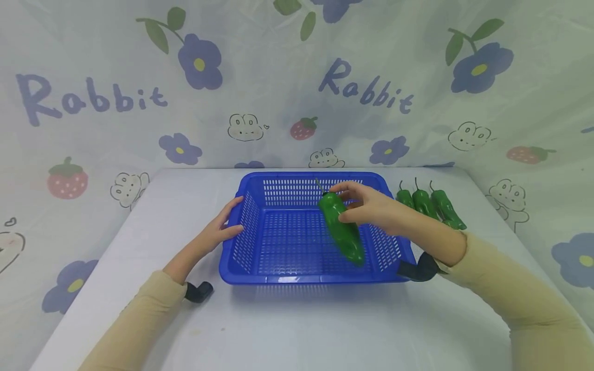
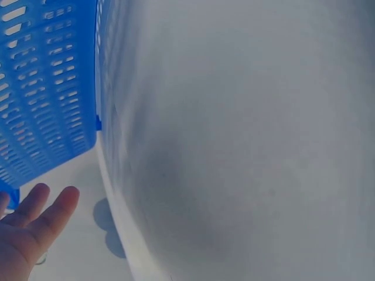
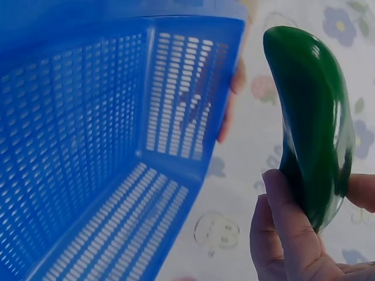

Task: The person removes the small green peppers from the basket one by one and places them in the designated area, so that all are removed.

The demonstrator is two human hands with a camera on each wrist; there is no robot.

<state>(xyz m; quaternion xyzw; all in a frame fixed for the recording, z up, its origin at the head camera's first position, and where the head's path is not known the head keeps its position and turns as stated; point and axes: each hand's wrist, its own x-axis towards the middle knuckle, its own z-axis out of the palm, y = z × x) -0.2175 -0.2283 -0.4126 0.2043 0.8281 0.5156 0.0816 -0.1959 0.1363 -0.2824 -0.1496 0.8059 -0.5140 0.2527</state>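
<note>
In the head view my right hand [image 1: 366, 208] holds a long green pepper [image 1: 341, 232] over a blue basket [image 1: 315, 279], thumb on one side and fingers on the other. The pepper tilts, its stem up at the far left and its tip toward the near right. The right wrist view shows the glossy pepper [image 3: 313, 111] between thumb and fingertips. My left hand [image 1: 220, 229] rests at the basket's left rim, thumb over the edge. The left wrist view has its fingers [image 2: 55, 213] spread and fairly straight beside the basket's slotted wall [image 2: 47, 88].
Several more green peppers [image 1: 423, 202] lie in a group on the white table [image 1: 297, 330], right of the basket. A printed curtain [image 1: 287, 67] with flowers and rabbits hangs behind and at the sides. Dark wrist mounts [image 1: 198, 292] sit below each forearm.
</note>
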